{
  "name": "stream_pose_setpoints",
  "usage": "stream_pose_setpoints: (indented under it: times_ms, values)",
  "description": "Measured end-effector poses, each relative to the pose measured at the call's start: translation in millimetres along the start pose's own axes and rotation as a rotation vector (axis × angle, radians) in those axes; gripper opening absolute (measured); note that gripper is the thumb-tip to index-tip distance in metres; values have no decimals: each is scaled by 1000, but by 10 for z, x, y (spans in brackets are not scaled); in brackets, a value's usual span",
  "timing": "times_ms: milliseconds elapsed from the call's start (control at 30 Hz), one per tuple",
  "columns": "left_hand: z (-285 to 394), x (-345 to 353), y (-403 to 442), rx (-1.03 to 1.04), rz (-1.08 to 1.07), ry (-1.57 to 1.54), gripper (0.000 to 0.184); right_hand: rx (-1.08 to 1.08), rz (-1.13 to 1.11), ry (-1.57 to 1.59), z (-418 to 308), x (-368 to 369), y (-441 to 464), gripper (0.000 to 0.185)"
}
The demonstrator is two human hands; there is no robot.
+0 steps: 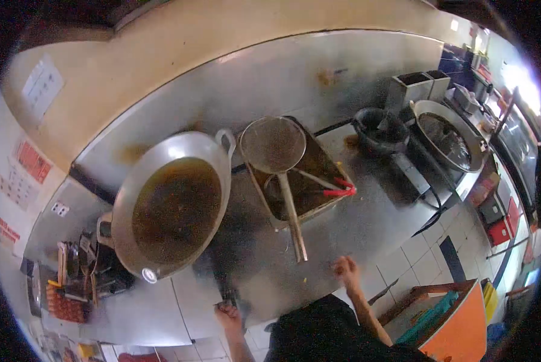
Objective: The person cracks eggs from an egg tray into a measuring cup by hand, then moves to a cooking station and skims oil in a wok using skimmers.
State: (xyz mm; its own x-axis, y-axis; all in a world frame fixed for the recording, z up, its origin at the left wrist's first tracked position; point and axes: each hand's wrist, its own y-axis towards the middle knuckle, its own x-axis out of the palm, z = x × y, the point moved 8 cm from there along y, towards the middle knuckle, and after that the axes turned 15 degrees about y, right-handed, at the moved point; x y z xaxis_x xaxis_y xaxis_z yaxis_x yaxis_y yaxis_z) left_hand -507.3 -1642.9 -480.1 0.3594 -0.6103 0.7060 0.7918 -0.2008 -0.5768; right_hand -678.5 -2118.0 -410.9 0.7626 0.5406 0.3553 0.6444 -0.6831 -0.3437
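Observation:
My left hand point(227, 314) is at the counter's front edge, fingers curled against a small dark part below the large wok; what they grip is hidden. My right hand point(345, 271) is loosely closed near the front edge, with nothing visible in it. Nearest to it is the handle of a round mesh skimmer point(273, 145), which rests across a rectangular metal tray point(274, 220). Tongs with red grips point(341, 189) lie over the tray's right side. A large two-handled wok point(122, 211) containing dark brown oil stands on the left.
A steel counter point(252, 271) runs along the wall. Toward the right are a dark pan point(382, 130), a second wok point(424, 108) with dark liquid and tall metal containers point(406, 93). An orange-sided box point(460, 329) stands at lower right. Utensils point(80, 265) crowd the far left.

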Motion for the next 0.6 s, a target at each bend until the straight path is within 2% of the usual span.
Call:
stream_pose_setpoints:
  times_ms: [67, 133, 167, 200, 233, 267, 300, 367, 467, 533, 600]
  values:
    - [-196, 781, -114, 44, -113, 334, 45, 112, -109, 201, -112, 593, 8, 54]
    - [-660, 1375, 77, -37, -101, 596, 50, 412, -199, 445, -180, 1181, 22, 60]
    - [-894, 1892, 14, -132, -185, 633, 53, 415, -214, 444, -254, 1379, 118, 60]
    - [-1092, 2412, -90, -227, -269, 670, 55, 506, -323, 609, -289, 1659, 185, 59]
    - [-1278, 2827, -113, -337, -300, 602, 55, 597, -433, 771, -329, 1872, 220, 57]
    - [-1409, 3092, -137, -445, -335, 531, 54, 596, -453, 768, -363, 1947, 289, 57]
    - [-1430, 3123, 12, -427, -344, 528, 54, 566, -491, 675, -411, 2004, 361, 56]
    - [-1590, 3206, 528, -429, -524, 749, 48, 527, -547, 576, -447, 2000, 527, 55]
    - [-1826, 3285, 906, -453, -651, 844, 39, 632, -508, 418, -293, 1753, 506, 47]
    - [-1941, 3516, 774, -474, -659, 745, 35, 525, -362, 354, -468, 1541, 404, 41]
    - [-1990, 3608, 597, -416, -480, 840, 27, 499, -399, 321, -513, 1491, 319, 39]
